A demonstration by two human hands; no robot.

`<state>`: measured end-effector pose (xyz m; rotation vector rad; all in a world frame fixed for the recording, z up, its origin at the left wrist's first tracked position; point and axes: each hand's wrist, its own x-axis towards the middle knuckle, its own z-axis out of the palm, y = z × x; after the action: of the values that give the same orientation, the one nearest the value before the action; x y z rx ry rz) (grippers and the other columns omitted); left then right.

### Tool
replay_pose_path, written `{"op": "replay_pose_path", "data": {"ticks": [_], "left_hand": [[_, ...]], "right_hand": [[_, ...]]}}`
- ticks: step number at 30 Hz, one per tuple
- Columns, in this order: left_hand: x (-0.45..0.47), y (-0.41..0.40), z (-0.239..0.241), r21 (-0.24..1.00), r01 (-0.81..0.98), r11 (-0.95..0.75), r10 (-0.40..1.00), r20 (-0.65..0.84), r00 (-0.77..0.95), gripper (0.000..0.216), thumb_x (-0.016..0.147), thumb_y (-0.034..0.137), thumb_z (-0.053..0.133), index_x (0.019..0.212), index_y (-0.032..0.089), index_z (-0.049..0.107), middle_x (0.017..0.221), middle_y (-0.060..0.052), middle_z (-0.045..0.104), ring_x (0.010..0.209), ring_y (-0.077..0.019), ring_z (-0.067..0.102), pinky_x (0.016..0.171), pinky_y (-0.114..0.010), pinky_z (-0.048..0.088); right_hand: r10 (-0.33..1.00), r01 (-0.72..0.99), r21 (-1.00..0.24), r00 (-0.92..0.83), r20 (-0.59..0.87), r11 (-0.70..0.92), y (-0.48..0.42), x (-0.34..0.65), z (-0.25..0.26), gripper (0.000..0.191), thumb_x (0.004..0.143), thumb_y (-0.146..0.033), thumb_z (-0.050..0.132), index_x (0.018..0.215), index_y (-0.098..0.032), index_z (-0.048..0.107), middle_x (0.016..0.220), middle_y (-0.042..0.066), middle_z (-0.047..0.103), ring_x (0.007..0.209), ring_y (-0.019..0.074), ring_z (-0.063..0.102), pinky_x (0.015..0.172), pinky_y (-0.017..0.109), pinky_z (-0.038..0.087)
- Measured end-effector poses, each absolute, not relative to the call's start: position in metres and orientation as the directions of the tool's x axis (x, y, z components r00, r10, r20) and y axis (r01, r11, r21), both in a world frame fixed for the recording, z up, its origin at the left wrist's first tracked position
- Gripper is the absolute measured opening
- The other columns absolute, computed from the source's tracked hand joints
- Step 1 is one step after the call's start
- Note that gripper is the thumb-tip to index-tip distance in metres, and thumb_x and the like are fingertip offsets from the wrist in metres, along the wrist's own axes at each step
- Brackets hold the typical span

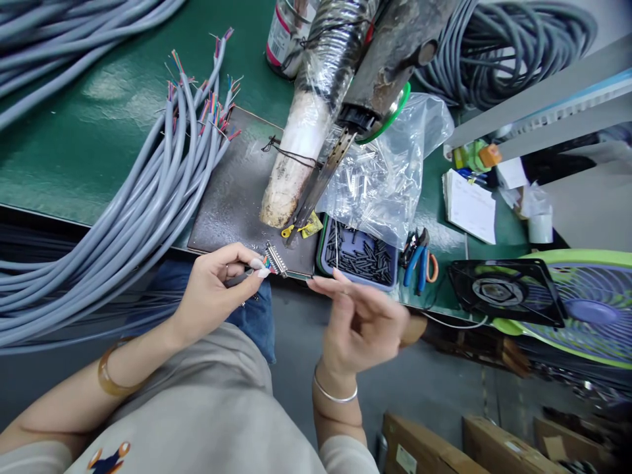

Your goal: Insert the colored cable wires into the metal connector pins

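A green tabletop (59, 171) spreads before the worker, its left side bearing a fan of grey cables (143, 178) whose stripped ends bunch near the back left corner of a dark board (227, 191). What looks like a soldering iron (337, 157) slants down toward the board's front edge. The right hand (365, 322), blurred, hovers at the tabletop's front edge, by a tray (394, 276) of black pieces; whether its grip holds anything cannot be told. At the board's front edge, the left hand (217, 283) pinches a connector (276, 260) by its wired end, coloured wires (267, 263) showing. The step appears to be work on those wires; the next move seemingly calls for a steady left grip and precise right fingers.
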<state>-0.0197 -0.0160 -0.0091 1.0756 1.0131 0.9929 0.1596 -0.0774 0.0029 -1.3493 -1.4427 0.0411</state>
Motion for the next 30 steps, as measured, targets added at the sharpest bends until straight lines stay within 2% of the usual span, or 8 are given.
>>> {"op": "replay_pose_path", "data": {"ticks": [2,5,11,15,18,26,30], "left_hand": [[-0.019,-0.015,-0.007,0.977,-0.127,0.171,0.964,-0.139,0.228,0.011,0.080,0.022,0.076,0.077,0.017,0.067,0.080,-0.003,0.072,0.064,-0.0101,0.062,0.055,-0.019,0.051],[-0.016,-0.014,-0.005,0.985,-0.094,0.144,0.967,-0.120,0.225,0.011,0.080,0.023,0.074,0.076,0.017,0.066,0.079,-0.003,0.072,0.066,-0.0112,0.064,0.055,-0.019,0.050],[-0.005,-0.012,-0.002,0.999,0.051,-0.019,0.994,0.013,0.106,0.011,0.082,0.022,0.071,0.074,0.018,0.064,0.086,-0.003,0.075,0.066,-0.0104,0.064,0.054,-0.019,0.049],[-0.001,-0.009,-0.003,0.979,0.155,-0.131,0.990,0.121,0.069,0.009,0.083,0.017,0.070,0.075,0.018,0.065,0.087,-0.003,0.077,0.066,-0.0105,0.065,0.058,-0.020,0.051],[-0.002,-0.008,-0.005,0.966,0.169,-0.196,0.979,0.184,0.084,0.008,0.084,0.014,0.069,0.078,0.018,0.066,0.088,-0.002,0.077,0.069,-0.0108,0.067,0.063,-0.021,0.053],[-0.002,-0.009,-0.006,0.946,0.212,-0.245,0.968,0.228,0.102,0.008,0.087,0.013,0.069,0.082,0.019,0.068,0.093,-0.003,0.079,0.081,-0.0139,0.072,0.076,-0.024,0.057],[-0.003,-0.008,-0.005,0.941,0.222,-0.256,0.965,0.238,0.109,0.009,0.088,0.012,0.069,0.082,0.019,0.068,0.093,-0.002,0.078,0.080,-0.0126,0.072,0.075,-0.022,0.056]], "right_hand": [[0.749,0.755,-0.539,0.096,0.656,0.375,-0.077,0.155,-0.002,0.026,0.092,-0.006,0.067,0.112,-0.022,0.064,0.097,0.003,0.082,0.087,0.0194,0.081,0.083,0.033,0.068],[0.762,0.798,-0.435,-0.045,0.646,0.416,-0.070,0.147,-0.012,0.023,0.090,-0.006,0.069,0.105,-0.022,0.065,0.107,0.007,0.082,0.094,0.0185,0.080,0.080,0.028,0.067],[0.741,0.785,-0.506,0.092,0.665,0.357,-0.054,0.136,-0.021,0.017,0.089,-0.008,0.067,0.092,-0.023,0.060,0.104,0.007,0.082,0.086,0.0172,0.080,0.073,0.028,0.065],[0.732,0.790,-0.502,0.102,0.673,0.351,-0.050,0.136,-0.017,0.018,0.090,-0.007,0.066,0.091,-0.024,0.059,0.105,0.006,0.082,0.085,0.0159,0.079,0.072,0.026,0.065],[0.728,0.791,-0.498,0.100,0.678,0.355,-0.049,0.137,-0.015,0.020,0.089,-0.006,0.067,0.091,-0.024,0.059,0.105,0.006,0.082,0.084,0.0147,0.079,0.073,0.025,0.065],[0.723,0.808,-0.473,0.086,0.685,0.353,-0.047,0.139,-0.013,0.021,0.089,-0.005,0.068,0.091,-0.024,0.060,0.104,0.006,0.081,0.088,0.0161,0.079,0.076,0.027,0.066],[0.719,0.796,-0.476,0.075,0.691,0.375,-0.046,0.140,-0.012,0.021,0.087,-0.005,0.071,0.093,-0.023,0.062,0.105,0.007,0.081,0.091,0.0161,0.079,0.079,0.026,0.066]]}}
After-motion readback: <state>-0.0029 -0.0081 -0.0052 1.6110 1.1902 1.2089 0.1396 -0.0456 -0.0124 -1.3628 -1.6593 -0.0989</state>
